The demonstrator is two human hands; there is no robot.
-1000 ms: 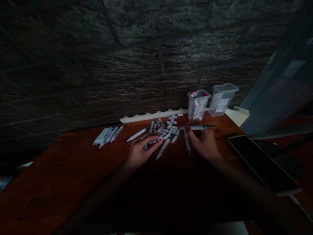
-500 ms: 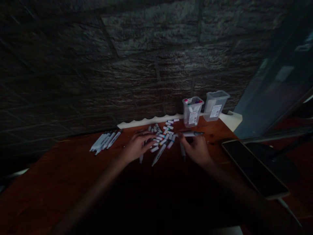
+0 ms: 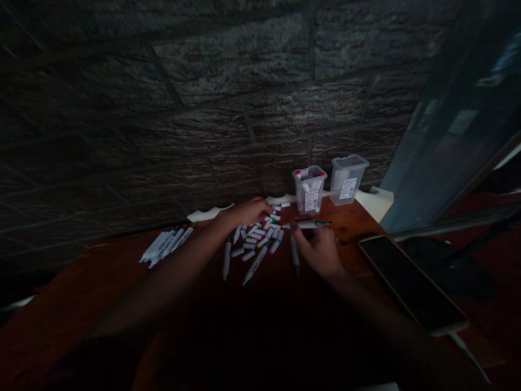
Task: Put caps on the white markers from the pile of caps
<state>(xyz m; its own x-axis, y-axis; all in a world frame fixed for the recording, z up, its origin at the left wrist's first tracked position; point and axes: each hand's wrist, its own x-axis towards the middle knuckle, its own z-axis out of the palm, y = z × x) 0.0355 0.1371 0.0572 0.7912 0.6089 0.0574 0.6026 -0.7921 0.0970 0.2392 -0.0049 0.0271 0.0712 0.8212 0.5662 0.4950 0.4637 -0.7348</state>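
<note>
My right hand (image 3: 319, 250) is closed on a marker (image 3: 309, 224) that lies crosswise in the fingers, its dark tip pointing right. Just below this hand, another marker (image 3: 295, 255) rests on the table. My left hand (image 3: 253, 209) reaches over the back of a pile of loose marker caps (image 3: 260, 232), white with coloured bands. Its fingers are bent down and bunched together at the caps; what they pinch, if anything, is hidden. Two uncapped markers, one left (image 3: 227, 262) and one nearer the middle (image 3: 255, 266), lie in front of the pile.
Several markers (image 3: 165, 247) lie side by side at the left. Behind my right hand stand a clear bin with marker pieces (image 3: 309, 190) and a second clear bin (image 3: 348, 182). A phone (image 3: 413, 285) with a cable lies right. A stone wall (image 3: 228, 119) backs the wooden table (image 3: 101, 282).
My left hand has moved from the left front of the caps to their back edge, its fingers now bunched. My right hand still holds the marker. The view has shifted slightly right.
</note>
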